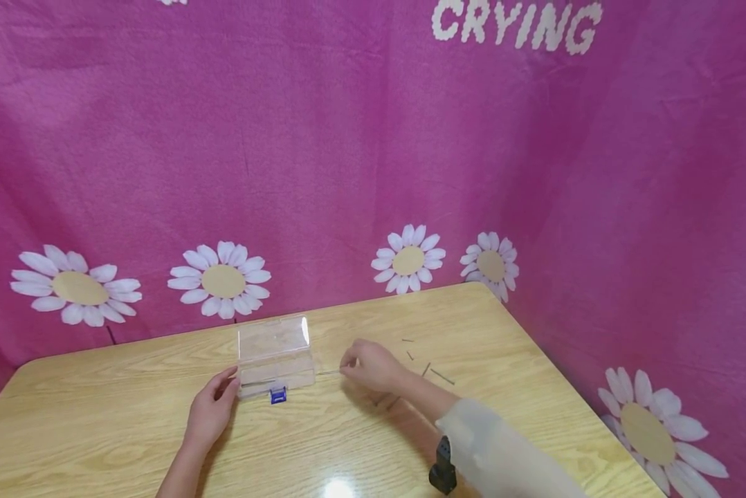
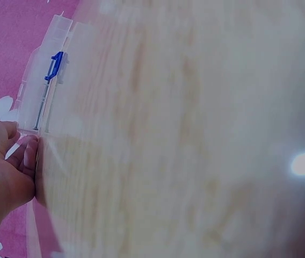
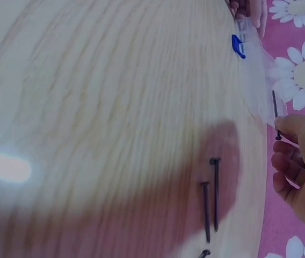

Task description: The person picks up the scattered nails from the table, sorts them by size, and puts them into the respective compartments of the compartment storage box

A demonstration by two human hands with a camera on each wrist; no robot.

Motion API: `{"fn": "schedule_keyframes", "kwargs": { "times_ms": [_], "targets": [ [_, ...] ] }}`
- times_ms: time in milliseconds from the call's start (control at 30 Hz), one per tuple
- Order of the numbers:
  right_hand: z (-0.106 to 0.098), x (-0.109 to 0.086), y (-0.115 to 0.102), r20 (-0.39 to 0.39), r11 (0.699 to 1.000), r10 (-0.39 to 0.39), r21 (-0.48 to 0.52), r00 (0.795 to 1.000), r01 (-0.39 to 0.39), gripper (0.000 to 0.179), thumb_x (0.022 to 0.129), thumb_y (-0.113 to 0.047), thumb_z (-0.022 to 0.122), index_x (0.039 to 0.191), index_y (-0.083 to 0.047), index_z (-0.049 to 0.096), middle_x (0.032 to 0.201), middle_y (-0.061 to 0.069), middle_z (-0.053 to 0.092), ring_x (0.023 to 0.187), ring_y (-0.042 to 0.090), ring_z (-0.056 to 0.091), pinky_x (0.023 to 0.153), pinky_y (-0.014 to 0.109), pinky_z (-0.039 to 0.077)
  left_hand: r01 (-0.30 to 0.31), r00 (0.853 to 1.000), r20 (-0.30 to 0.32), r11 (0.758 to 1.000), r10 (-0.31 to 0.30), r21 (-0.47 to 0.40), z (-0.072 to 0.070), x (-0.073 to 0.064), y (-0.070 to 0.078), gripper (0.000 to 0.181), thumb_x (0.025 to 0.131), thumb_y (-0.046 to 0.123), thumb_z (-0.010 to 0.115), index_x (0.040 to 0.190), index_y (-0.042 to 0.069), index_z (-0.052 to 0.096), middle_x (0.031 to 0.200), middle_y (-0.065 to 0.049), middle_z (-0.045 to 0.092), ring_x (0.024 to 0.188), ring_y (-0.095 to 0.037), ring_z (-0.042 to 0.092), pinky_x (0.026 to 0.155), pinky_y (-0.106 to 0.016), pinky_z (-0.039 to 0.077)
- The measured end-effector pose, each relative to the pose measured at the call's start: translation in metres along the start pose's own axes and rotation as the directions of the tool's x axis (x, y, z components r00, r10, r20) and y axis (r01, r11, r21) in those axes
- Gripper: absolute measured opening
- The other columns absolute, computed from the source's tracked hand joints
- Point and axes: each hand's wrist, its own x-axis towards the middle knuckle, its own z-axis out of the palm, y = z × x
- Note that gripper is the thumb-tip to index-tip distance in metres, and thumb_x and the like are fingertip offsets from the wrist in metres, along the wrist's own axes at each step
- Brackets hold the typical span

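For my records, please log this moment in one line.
left hand holds clear box | right hand pinches nail | lid open | loose nails on table

magenta cloth backdrop [image 1: 323,159], white lettering [image 1: 504,22] reading "crying", printed daisies [image 1: 223,280], wood-grained table [image 1: 111,415]

Magenta cloth [image 1: 323,152] hangs behind and to the right, printed with white daisies [image 1: 223,280] and the pale word CRYING [image 1: 526,26]. The wood-grain table [image 1: 117,415], its corners rounded, reflects a bright light patch [image 1: 338,489].
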Motion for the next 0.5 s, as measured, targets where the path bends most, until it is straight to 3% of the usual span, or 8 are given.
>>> {"fn": "schedule_keyframes", "kwargs": {
  "times_ms": [500],
  "targets": [
    [0.01, 0.022, -0.023, -0.02, 0.997, -0.065, -0.045, 0.998, 0.064, 0.012, 0.085, -0.018, 0.065, 0.088, -0.009, 0.073, 0.082, 0.001, 0.063, 0.077, 0.01, 0.055, 0.073, 0.019, 0.045, -0.012, 1.0, -0.02, 1.0, 0.012, 0.001, 0.001, 0.0, 0.0, 0.041, 0.099, 0.023, 0.043, 0.136, 0.004, 0.046, 0.127, -0.023, 0.054, 0.112, -0.029, 0.048, 0.096, -0.042, 0.036]
  ]
}}
